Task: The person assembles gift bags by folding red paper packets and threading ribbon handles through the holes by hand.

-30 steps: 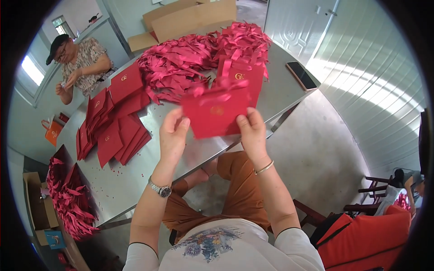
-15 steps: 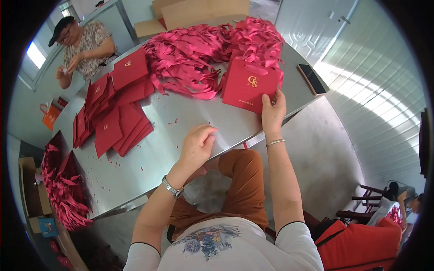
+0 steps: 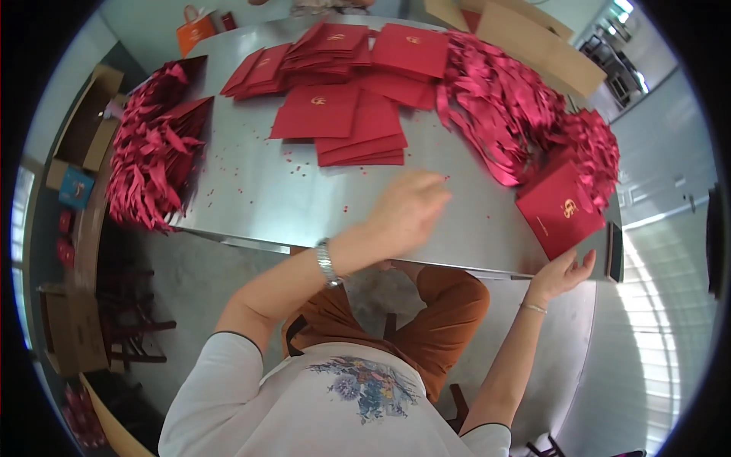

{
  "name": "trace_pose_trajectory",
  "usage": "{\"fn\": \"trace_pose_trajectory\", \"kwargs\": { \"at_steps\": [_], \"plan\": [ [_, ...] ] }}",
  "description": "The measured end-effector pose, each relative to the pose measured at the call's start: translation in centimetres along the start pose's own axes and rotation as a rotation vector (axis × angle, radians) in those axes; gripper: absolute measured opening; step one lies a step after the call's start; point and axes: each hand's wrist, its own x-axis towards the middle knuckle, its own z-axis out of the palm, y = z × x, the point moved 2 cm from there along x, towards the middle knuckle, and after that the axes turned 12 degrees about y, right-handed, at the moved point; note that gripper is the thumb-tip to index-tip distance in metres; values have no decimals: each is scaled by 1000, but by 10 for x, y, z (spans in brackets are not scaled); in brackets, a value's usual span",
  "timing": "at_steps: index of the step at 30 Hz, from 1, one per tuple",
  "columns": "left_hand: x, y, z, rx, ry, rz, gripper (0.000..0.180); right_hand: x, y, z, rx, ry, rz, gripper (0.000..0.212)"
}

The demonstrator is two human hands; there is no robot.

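A red paper gift bag [image 3: 560, 209] with a gold emblem lies at the right end of the metal table, a ribbon handle at its far side. My right hand [image 3: 562, 276] is at its near corner, palm turned up, fingers apart and not gripping it. Over the table's near edge, left of the bag, my left hand [image 3: 411, 212] is slightly blurred, its fingers curled closed; whatever may be inside is hidden. Behind the bag lies a heap of bags with crimson ribbon handles [image 3: 502, 107]. Flat red bags [image 3: 316, 112] without visible handles lie in overlapping stacks farther left.
More ribboned bags [image 3: 156, 152] fill the table's left end. A phone [image 3: 615, 251] lies by the right edge. Tiny red bits [image 3: 293, 161] dot the metal top. An open cardboard box [image 3: 525, 42] stands behind; an orange bag [image 3: 196, 32] is far left. Another person [image 3: 331, 6] is partly visible opposite.
My view has swung left. My right hand, earlier holding the bag's side edge, has loosened and slid to its near corner. The left hand has moved farther over the tabletop.
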Motion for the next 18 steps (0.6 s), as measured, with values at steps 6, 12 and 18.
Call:
{"fn": "trace_pose_trajectory", "kwargs": {
  "at_steps": [6,12,18],
  "plan": [
    [0,-111,-111,646,136,-105,44,-44,-70,17,259,-441,-403,42],
    [0,-213,-158,472,274,-831,60,-130,-157,107,389,-1085,32,44],
    [10,-179,-126,317,-4,-933,61,-165,-224,157,-30,-1274,-173,53]
  ]
}}
